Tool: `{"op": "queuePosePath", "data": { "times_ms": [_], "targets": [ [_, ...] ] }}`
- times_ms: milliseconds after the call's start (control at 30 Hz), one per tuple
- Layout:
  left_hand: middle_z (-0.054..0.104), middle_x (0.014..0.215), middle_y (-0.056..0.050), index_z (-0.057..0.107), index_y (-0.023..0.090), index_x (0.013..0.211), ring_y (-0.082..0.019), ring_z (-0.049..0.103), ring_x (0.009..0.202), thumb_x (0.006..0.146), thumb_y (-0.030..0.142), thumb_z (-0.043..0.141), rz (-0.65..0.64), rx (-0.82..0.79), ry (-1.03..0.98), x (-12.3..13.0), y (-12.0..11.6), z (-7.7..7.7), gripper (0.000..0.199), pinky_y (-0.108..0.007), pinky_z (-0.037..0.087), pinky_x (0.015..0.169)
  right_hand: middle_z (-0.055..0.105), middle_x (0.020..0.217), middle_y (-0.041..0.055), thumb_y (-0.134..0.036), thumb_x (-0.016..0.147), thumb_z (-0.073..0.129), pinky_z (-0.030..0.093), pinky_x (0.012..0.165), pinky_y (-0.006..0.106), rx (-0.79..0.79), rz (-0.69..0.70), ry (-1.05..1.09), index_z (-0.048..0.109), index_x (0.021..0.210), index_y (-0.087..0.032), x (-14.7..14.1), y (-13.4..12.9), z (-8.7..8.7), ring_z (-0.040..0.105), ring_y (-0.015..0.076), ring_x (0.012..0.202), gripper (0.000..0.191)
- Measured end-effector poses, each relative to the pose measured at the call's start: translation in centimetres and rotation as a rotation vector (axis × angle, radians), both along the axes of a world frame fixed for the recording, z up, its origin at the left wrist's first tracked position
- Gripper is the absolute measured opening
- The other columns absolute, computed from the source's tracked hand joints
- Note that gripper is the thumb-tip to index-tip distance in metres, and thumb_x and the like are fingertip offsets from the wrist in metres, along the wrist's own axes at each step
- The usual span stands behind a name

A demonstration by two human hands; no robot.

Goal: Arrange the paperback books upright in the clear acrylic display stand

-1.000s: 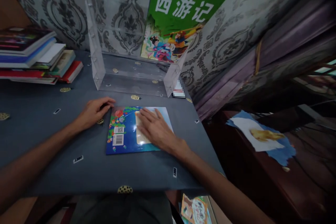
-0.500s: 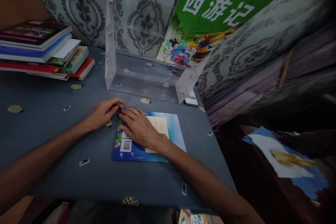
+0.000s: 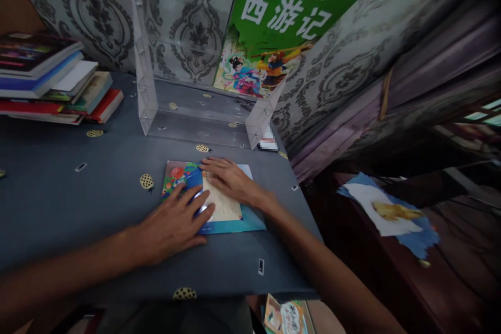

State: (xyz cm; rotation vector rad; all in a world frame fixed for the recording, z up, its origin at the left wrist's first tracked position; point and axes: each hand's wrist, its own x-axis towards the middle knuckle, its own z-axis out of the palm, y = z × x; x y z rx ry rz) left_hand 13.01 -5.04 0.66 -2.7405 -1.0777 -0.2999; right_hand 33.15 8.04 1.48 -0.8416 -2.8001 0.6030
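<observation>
A thin picture book [image 3: 225,214] with a blue cover and a cream text panel lies flat on the cloth-covered table. My left hand [image 3: 176,219] rests on its near left part, fingers spread and holding nothing. Along the book's far edge lies my right hand [image 3: 229,178], flat with its fingers stretched out over the cover. The hands hide part of the cover, including the area of the barcode.
Behind the book stands a clear acrylic rack [image 3: 195,128] with a large green book [image 3: 274,26] upright in it. A stack of books [image 3: 43,81] fills the left rear. The table's right edge [image 3: 309,219] drops beside a dark red surface [image 3: 376,250].
My left hand has come right and nearer, from beside the book onto its cover. My right hand has shifted toward the book's far edge. The camera view has turned slightly right.
</observation>
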Motion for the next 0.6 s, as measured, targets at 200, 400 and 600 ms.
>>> {"op": "queuePosePath", "data": {
  "times_ms": [200, 400, 600],
  "targets": [
    [0.07, 0.131, -0.023, 0.061, 0.013, 0.137, -0.041, 0.07, 0.116, 0.1, 0.032, 0.059, -0.04, 0.199, 0.217, 1.1, -1.0, 0.1, 0.041, -0.054, 0.059, 0.089, 0.054, 0.157, 0.0123, -0.042, 0.105, 0.049, 0.033, 0.124, 0.061, -0.04, -0.136, 0.098, 0.061, 0.145, -0.025, 5.3, 0.4, -0.8, 0.046, 0.0299, 0.149, 0.045],
    [0.078, 0.1, -0.011, 0.063, 0.015, 0.126, -0.022, 0.075, 0.082, 0.094, 0.004, 0.043, 0.019, 0.094, 0.096, -0.8, 0.1, 3.9, 0.04, -0.029, 0.056, 0.064, 0.068, 0.142, 0.0091, -0.068, 0.099, 0.045, 0.04, 0.12, 0.052, -0.382, -0.303, 0.32, 0.078, 0.118, -0.026, 8.9, 0.9, 0.9, 0.059, 0.032, 0.137, 0.057],
    [0.074, 0.081, -0.001, 0.068, 0.019, 0.112, -0.014, 0.065, 0.064, 0.103, 0.041, 0.037, 0.251, -0.147, -0.501, -4.1, 2.8, 11.9, 0.04, -0.022, 0.05, 0.059, 0.076, 0.092, 0.0069, -0.076, 0.08, 0.067, 0.059, 0.094, 0.044, -0.772, -0.372, 0.94, 0.072, 0.098, -0.024, 7.6, -0.1, 0.8, 0.072, 0.0249, 0.095, 0.055]
  ]
}}
